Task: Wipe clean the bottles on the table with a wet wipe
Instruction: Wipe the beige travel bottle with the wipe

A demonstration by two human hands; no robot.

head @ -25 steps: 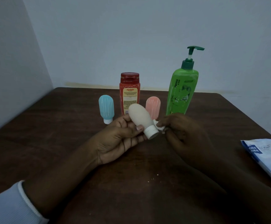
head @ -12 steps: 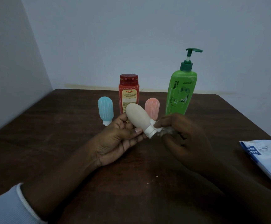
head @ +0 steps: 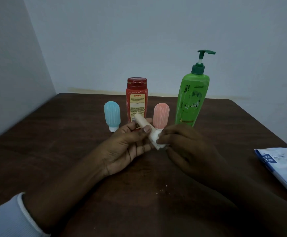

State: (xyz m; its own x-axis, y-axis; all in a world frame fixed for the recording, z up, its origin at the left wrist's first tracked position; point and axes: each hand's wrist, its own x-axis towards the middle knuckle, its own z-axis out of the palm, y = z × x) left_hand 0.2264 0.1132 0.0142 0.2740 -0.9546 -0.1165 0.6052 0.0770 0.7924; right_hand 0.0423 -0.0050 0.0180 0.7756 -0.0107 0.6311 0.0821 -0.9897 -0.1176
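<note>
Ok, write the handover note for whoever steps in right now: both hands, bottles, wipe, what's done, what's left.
Left hand grips the cream bottle, tilted above the table.
Right hand pinches the wet wipe against that bottle's cap end.
Blue bottle, red bottle, pink bottle and green pump bottle stand in a row behind; the wipes pack lies at the right edge.
Done: wiping of the cream bottle is under way; whether the others are wiped cannot be told.
Left: finish it, set it down, wipe any unwiped ones.
</note>
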